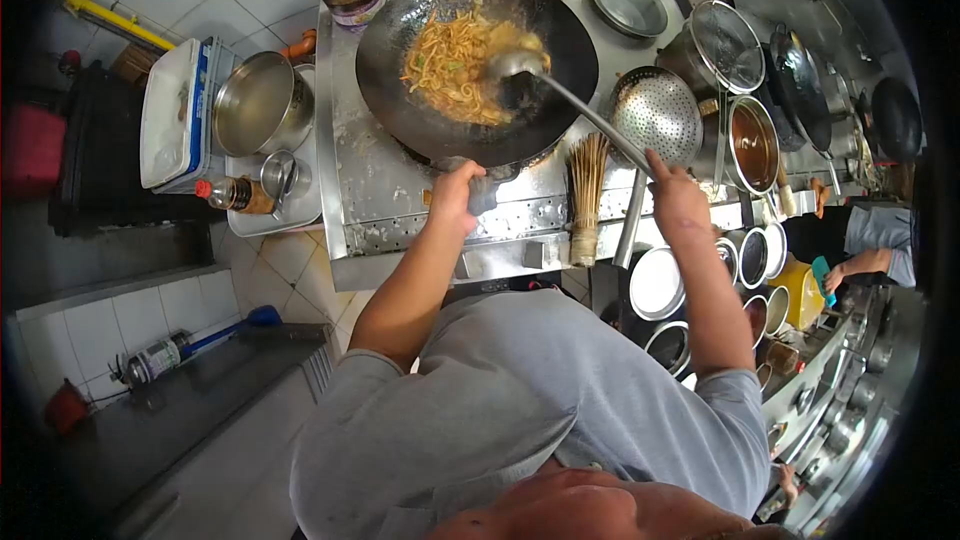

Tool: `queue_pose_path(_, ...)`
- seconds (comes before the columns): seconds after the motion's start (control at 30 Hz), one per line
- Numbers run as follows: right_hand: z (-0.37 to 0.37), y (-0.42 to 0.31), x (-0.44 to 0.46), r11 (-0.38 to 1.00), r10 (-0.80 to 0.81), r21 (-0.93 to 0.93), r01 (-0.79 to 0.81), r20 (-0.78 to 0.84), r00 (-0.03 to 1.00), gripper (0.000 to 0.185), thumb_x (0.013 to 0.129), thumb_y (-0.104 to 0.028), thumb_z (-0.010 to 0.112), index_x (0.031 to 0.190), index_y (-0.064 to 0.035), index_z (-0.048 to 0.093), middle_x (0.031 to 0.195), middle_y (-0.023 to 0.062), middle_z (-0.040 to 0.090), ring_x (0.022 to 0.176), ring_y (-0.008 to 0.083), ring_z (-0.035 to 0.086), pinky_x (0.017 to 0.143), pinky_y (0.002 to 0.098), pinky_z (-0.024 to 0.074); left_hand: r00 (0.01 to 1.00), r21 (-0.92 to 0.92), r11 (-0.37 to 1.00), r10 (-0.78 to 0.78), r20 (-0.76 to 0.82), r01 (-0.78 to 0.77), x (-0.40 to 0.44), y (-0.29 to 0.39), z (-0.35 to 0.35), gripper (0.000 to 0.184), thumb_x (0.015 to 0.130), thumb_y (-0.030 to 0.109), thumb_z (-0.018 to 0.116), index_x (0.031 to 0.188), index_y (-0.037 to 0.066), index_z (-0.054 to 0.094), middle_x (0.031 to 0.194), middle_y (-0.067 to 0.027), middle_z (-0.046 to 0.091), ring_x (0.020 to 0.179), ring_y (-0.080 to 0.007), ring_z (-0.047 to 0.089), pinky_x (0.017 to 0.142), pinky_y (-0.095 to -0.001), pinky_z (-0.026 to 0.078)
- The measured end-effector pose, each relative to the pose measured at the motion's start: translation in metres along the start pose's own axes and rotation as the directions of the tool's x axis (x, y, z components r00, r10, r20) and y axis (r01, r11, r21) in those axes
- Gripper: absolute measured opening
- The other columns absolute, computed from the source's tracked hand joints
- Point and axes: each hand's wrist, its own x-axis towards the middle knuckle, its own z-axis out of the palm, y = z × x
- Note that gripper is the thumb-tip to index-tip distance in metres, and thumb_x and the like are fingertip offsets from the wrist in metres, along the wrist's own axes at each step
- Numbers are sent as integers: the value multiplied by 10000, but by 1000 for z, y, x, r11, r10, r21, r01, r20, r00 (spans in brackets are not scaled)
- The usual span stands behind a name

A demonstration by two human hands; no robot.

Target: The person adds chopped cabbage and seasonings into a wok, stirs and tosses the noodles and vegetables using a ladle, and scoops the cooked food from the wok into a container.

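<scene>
A large black wok (562, 28) sits on the steel stove, with noodles (440, 65) in sauce lying in it. My left hand (456, 198) is closed on the near side of the wok, around a grey cloth (483, 196) that covers the handle there. With my right hand (680, 208) I grip the long handle of a metal ladle (590, 115). The ladle's bowl rests among the noodles, right of the wok's middle. A bamboo wok brush (586, 195) and a perforated strainer (655, 118) lie between the wok and my right forearm.
Right of the stove stand a pot of reddish-brown liquid (752, 145) and several round containers (657, 283). On the left are a steel pot (262, 105) and a dark sauce bottle (238, 194). Another person's hand (845, 270) holds a blue-green cloth at far right.
</scene>
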Motion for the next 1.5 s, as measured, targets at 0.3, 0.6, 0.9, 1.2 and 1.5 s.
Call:
queue_pose_path(0.3, 50, -85, 45, 767, 147, 625, -143, 46, 988, 581, 974, -249, 588, 1510, -127, 400, 1219, 294, 638, 1134, 452, 618, 961, 481, 478, 996, -31, 996, 80, 42, -79, 7, -6, -7, 156, 775, 47, 678, 784, 158, 569, 764, 1, 550, 647, -170, 573, 566, -362, 492)
queue_pose_path(0.6, 11, -104, 73, 903, -207, 414, 113, 189, 960, 556, 967, -213, 579, 1488, -101, 417, 1179, 292, 653, 1111, 449, 625, 939, 515, 491, 995, -30, 995, 96, 31, -95, 10, -7, -4, 158, 767, 73, 691, 810, 163, 569, 793, 5, 551, 696, -165, 584, 608, -365, 517)
queue_pose_path(0.9, -81, -22, 2, 944, -241, -235, 230, -16, 970, 565, 935, -126, 568, 1443, -364, 501, 975, 117, 655, 805, 337, 692, 712, 463, 566, 997, -50, 996, 75, 21, -74, -2, 0, 7, 128, 779, 90, 698, 829, 117, 584, 771, -33, 583, 670, -202, 613, 603, -363, 537)
queue_pose_path(1.2, -136, 15, -110, 967, -253, 10, 255, 150, 956, 561, 859, -120, 681, 1403, -191, 562, 947, 166, 705, 879, 370, 676, 777, 483, 518, 998, -44, 997, 68, -15, -68, -88, -20, 7, 115, 829, 111, 650, 916, 51, 605, 785, -73, 608, 632, -233, 637, 535, -389, 552)
queue_pose_path(1.5, 32, -33, -38, 992, -100, 85, 98, 20, 995, 573, 981, -214, 577, 1519, -287, 393, 1056, 204, 664, 880, 405, 669, 770, 515, 526, 997, -1, 998, 61, 40, -61, -54, -58, -40, 134, 860, 178, 657, 951, 84, 627, 851, -65, 665, 736, -223, 692, 632, -392, 579)
